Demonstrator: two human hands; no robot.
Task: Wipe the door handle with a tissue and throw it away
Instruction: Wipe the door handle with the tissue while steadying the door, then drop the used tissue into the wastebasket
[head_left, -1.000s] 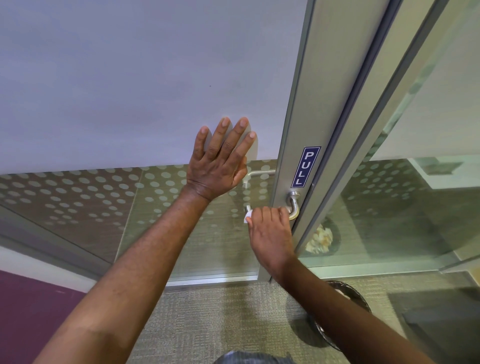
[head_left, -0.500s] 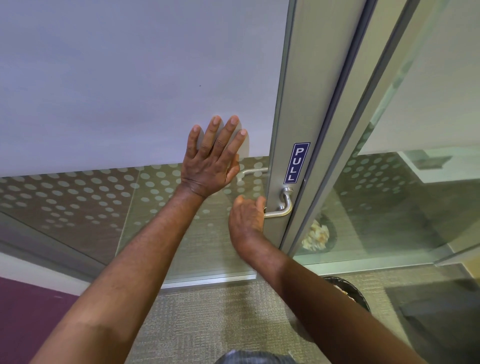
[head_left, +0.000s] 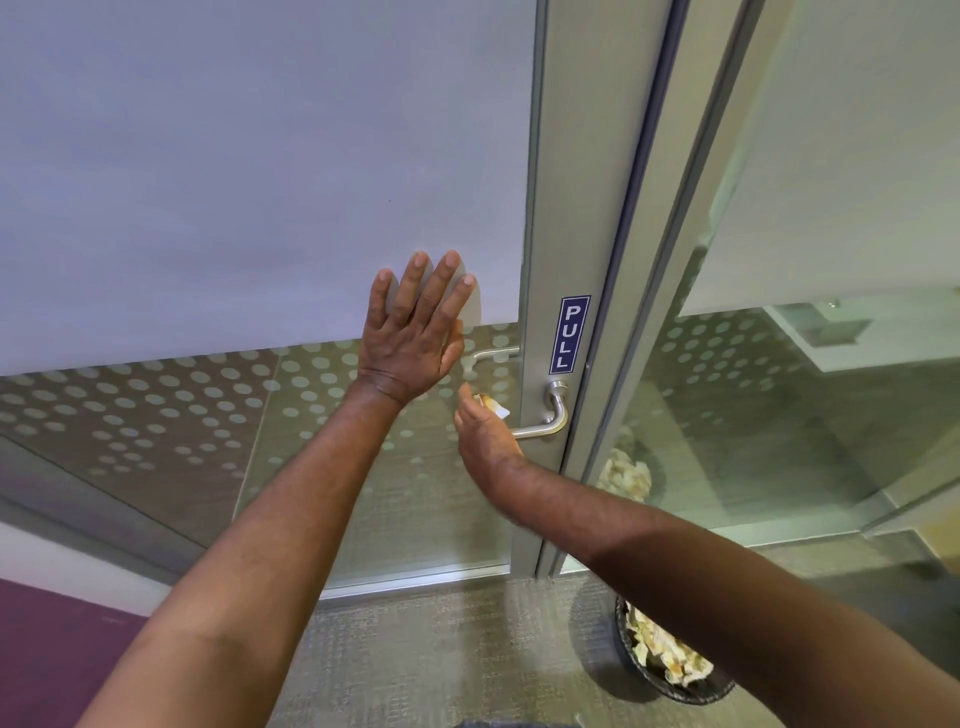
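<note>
A silver lever door handle (head_left: 548, 421) sticks out of the grey metal door frame below a blue PULL sticker (head_left: 569, 335). My right hand (head_left: 483, 434) sits at the handle's left end, palm turned away, pinching a small white tissue (head_left: 493, 407) whose edge shows above the fingers. My left hand (head_left: 415, 338) lies flat with fingers spread on the frosted glass door (head_left: 260, 182), left of the handle. A black mesh waste bin (head_left: 675, 670) holding crumpled tissues stands on the floor at the lower right, partly hidden by my right forearm.
A second glass panel (head_left: 779, 415) stands to the right of the frame and mirrors the bin. Dotted film covers the lower glass. Grey carpet (head_left: 441, 649) runs below, and a purple surface (head_left: 52, 649) fills the lower left corner.
My right hand has slid left off the lever, from gripping it near the bend to its free end, and turned palm away. The tissue now shows above the fingers. My left hand stayed put.
</note>
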